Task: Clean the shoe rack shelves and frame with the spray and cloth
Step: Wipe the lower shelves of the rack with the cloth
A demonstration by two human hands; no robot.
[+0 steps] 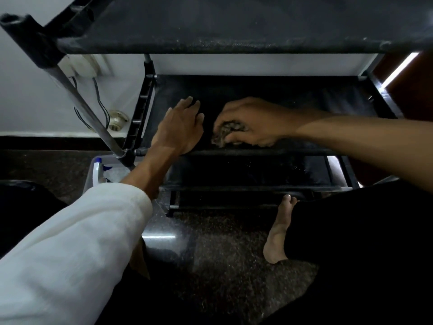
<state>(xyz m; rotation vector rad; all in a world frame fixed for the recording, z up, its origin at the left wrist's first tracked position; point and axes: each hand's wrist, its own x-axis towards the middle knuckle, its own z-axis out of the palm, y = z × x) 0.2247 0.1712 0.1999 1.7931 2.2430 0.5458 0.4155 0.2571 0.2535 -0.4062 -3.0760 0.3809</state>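
A black tube-framed shoe rack (140,113) with dark fabric shelves fills the upper half of the view. The left hand (180,127) lies flat on the middle shelf (304,99) near its left end, fingers straight and slightly spread, holding nothing. Just to its right and apart from it, the right hand (250,123) curls its fingers round a crumpled, mottled grey-brown cloth (226,134) and presses it onto the same shelf close to the front bar. Most of the cloth is buried under the palm, and only a wad shows by the thumb. The dusty top shelf (234,26) is cut off by the upper edge and overhangs the back of the middle shelf. The lower shelf (253,171) sits in deep shadow, its surface hard to read. A white plastic spray bottle (99,171) with a blue trigger shows just left of the rack's front corner, its lower body hidden behind a rolled white sleeve (89,231) and partly crossed by a grey metal post (86,106). A bare foot (277,231) rests on the dark speckled stone floor (222,254), toes at the bottom rail. On the white wall, a blurred socket (82,64) trails dark wires
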